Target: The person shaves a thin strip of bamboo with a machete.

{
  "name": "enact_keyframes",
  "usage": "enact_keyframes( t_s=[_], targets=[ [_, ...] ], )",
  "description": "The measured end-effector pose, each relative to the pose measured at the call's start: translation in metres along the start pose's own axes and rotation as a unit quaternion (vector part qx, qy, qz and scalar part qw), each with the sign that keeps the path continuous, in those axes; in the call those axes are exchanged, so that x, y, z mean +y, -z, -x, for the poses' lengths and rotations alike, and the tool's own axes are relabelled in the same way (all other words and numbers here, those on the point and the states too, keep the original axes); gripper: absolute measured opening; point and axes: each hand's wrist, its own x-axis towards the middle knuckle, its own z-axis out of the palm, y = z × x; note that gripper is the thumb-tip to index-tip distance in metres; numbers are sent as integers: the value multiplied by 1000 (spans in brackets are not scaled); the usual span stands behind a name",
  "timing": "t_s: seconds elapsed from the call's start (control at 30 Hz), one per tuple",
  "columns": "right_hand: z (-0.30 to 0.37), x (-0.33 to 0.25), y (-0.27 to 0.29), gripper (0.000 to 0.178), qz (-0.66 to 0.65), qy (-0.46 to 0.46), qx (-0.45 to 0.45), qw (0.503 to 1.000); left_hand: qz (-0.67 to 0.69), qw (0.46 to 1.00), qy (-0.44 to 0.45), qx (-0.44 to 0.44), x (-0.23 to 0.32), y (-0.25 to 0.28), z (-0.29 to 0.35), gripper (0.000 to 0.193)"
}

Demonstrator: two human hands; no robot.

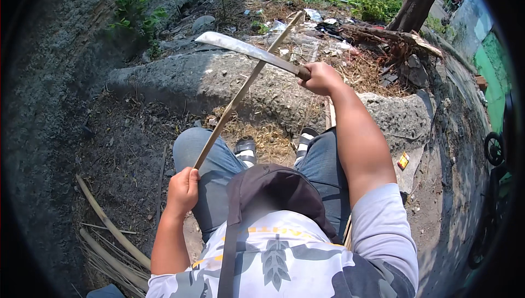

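My left hand (183, 189) is closed round the lower end of a long, flat strip of wood or bamboo (229, 111), which slants up and away to the right. Above my left knee the strip leaves my fist, and its far end reaches over the littered ground. In my right hand (321, 79) is the handle of a machete (240, 48), its broad, curved blade pointing left. The blade crosses the strip near its upper part and seems to touch it. Pale shavings (262, 139) lie on the ground between my sandalled feet.
A low, rough concrete ledge (240, 82) runs across in front of my feet. Long bamboo pieces (112, 221) lie at my left. Beyond the ledge are litter, plants and a tree trunk (418, 2). A wall (54, 79) rises at left; wheels (494, 148) show at right.
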Motion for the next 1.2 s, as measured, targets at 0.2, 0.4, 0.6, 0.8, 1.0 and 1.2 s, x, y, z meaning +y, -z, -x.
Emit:
enact_keyframes(
  t_s=[0.2, 0.4, 0.6, 0.8, 1.0, 1.2],
  targets=[
    [-29, 70, -30, 31, -281, -201, 88, 934, 26, 999, -1, -37, -4, 1, -8, 37],
    [-29, 59, -22, 35, -323, -108, 68, 938, 47, 999, 11, -16, -4, 0, -8, 42],
    [-21, 36, -20, 38, -289, -132, 86, 944, 122, 991, 46, -27, -19, 0, -2, 43],
    [-30, 55, -41, 34, -350, -250, 105, 897, 183, 979, 80, -35, -26, -3, 1, 55],
    [-36, 71, -38, 34, -337, -178, 177, 907, 174, 980, 89, -40, -23, -1, 1, 55],
    [-35, 68, -27, 33, -357, -147, 255, 887, 160, 983, 81, -38, -22, -1, 0, 52]
  ],
)
